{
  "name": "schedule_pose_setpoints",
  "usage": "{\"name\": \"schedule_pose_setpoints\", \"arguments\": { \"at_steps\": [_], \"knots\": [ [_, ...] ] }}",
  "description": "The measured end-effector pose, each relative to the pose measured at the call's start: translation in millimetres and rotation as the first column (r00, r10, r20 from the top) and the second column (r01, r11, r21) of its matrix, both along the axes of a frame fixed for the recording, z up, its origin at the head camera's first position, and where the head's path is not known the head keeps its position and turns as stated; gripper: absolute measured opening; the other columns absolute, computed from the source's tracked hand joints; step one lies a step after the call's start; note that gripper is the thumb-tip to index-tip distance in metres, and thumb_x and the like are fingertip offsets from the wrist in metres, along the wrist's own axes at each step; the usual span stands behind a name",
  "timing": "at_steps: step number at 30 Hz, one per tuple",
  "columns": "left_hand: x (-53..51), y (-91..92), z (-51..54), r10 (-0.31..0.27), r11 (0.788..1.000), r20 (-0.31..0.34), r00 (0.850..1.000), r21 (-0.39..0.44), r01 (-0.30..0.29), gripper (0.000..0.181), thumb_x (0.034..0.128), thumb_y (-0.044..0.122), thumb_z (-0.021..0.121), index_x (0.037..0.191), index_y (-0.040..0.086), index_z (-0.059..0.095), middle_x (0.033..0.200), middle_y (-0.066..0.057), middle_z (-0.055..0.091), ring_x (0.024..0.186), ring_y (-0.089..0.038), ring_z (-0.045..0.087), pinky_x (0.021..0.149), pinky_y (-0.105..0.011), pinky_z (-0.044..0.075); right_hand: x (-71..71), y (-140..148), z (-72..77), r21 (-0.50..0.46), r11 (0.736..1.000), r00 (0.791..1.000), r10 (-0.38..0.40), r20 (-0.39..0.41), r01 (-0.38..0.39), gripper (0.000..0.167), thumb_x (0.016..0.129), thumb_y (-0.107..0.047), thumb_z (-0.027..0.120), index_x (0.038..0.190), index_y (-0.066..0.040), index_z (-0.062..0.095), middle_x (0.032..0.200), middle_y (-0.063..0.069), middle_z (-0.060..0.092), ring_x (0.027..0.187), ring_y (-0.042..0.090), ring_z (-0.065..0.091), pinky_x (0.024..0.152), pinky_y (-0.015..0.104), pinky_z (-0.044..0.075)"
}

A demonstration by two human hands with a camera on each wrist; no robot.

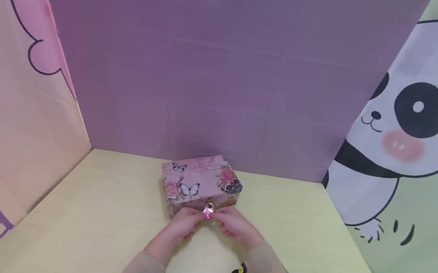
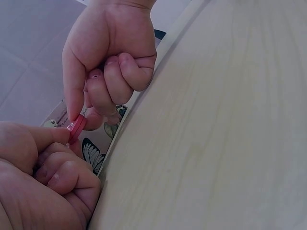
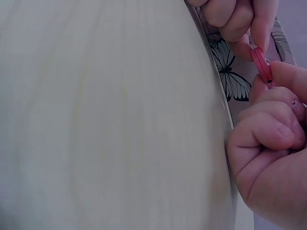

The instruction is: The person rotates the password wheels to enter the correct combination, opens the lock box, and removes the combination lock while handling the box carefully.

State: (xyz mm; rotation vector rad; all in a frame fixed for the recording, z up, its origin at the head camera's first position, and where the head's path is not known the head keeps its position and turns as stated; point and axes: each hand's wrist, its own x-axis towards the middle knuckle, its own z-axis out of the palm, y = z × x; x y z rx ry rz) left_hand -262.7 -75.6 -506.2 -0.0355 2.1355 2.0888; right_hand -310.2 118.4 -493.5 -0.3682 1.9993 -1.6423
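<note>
A pink box (image 1: 203, 180) printed with butterflies and roses lies on the table, its lid down. At the middle of its front hangs a small pink padlock (image 1: 208, 211) with a metal shackle. My left hand (image 1: 184, 222) pinches one side of the padlock between thumb and finger, the other fingers curled in. From the opposite side, my right hand (image 1: 234, 226) pinches it the same way. In the left wrist view the red-pink padlock body (image 2: 76, 128) shows between both sets of fingertips. Whether the shackle is locked cannot be made out.
The pale wooden table (image 1: 118, 197) spreads out around the box. Behind it stands a purple cloth wall (image 1: 217, 75). A panda-printed panel (image 1: 416, 182) rises on the right, a pink printed one (image 1: 18, 126) on the left.
</note>
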Motion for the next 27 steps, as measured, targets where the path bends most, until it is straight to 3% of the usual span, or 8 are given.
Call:
{"name": "schedule_pose_setpoints", "arguments": {
  "at_steps": [13,20,27],
  "knots": [
    [-0.7,-0.6,-0.1,-0.004,1.0,-0.002,1.0,0.004,0.004,0.024,0.0988,0.016,0.062,0.107,-0.005,0.072,0.058,0.008,0.041,0.044,-0.006,0.034,0.04,-0.022,0.029,-2.8,-2.1,-0.5,0.027,1.0,1.0,0.004,-0.018,-0.003,0.025,0.101,-0.025,0.061,0.102,-0.003,0.071,0.06,-0.006,0.038,0.048,0.008,0.029,0.044,0.021,0.026],
    [-0.4,0.3,0.4,-0.004,1.0,0.002,1.0,-0.003,0.004,0.025,0.0991,0.015,0.062,0.106,-0.006,0.072,0.057,0.008,0.04,0.043,-0.006,0.033,0.04,-0.021,0.027,-2.2,-2.6,-1.7,0.062,0.998,1.0,0.0,-0.031,0.001,0.031,0.103,-0.025,0.058,0.107,0.004,0.069,0.061,-0.006,0.038,0.048,0.008,0.03,0.043,0.022,0.026],
    [0.4,0.2,0.6,-0.012,1.0,-0.016,1.0,-0.005,0.012,0.028,0.0996,0.017,0.062,0.105,-0.008,0.072,0.057,0.008,0.038,0.044,-0.006,0.033,0.039,-0.021,0.027,-2.8,-0.7,-0.9,0.047,0.998,0.999,-0.035,0.004,0.034,0.031,0.104,-0.031,0.056,0.095,-0.003,0.064,0.061,-0.006,0.038,0.048,0.008,0.028,0.044,0.022,0.025]
  ]
}}
